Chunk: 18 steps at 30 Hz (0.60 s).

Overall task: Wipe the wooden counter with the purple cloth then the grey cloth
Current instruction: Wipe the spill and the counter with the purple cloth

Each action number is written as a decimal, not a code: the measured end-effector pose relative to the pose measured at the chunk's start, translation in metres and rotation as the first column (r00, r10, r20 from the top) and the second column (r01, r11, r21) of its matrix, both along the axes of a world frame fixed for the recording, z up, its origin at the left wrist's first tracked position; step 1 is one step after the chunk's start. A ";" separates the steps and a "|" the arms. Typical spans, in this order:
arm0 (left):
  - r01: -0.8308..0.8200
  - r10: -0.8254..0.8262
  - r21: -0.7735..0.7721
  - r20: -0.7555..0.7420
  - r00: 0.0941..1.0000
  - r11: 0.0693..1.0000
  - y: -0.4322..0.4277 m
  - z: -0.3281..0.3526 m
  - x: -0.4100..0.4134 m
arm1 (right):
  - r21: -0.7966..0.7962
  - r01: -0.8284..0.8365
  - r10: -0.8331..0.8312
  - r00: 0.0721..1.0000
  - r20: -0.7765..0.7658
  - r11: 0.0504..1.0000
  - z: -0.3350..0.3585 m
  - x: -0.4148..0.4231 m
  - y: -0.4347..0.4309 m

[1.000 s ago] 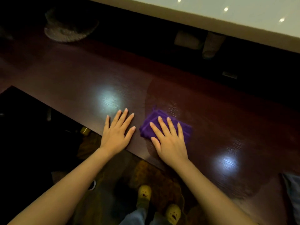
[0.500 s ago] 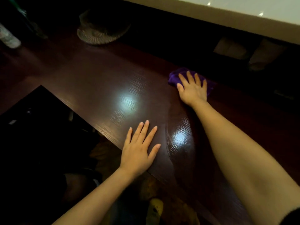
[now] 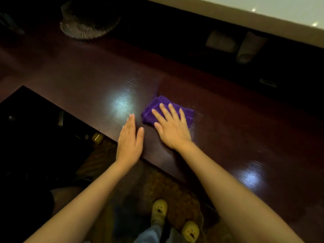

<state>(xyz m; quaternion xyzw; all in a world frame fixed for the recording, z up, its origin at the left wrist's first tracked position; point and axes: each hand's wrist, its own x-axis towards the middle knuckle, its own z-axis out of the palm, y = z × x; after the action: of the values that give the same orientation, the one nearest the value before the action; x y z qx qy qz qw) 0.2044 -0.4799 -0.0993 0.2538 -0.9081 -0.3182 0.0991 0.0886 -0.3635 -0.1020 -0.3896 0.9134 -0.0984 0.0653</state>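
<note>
My right hand (image 3: 172, 129) lies flat, fingers spread, pressing down on the folded purple cloth (image 3: 158, 109), grasping nothing. My left hand (image 3: 130, 139) rests just beside it, open and flat on the counter (image 3: 87, 76), fingers together, not touching the cloth. The cloth sits on the dark wood near the counter's near edge, under my right fingers. Well beyond my left hand stands a glass dish (image 3: 87, 27). Below my arms, my yellow slippers (image 3: 158, 210) show on the floor.
</note>
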 end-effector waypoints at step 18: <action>0.412 -0.343 -0.344 0.244 0.907 0.844 0.104 -0.004 0.026 | 0.046 0.132 -0.133 0.991 0.011 0.990 0.010 0.107 0.236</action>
<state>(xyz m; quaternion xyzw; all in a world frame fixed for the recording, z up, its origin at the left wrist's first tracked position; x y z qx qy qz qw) 0.2305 -0.3761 -0.1030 0.0717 -0.9899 -0.1222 0.0031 0.1956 -0.1279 -0.0915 -0.3259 0.9387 -0.0845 0.0740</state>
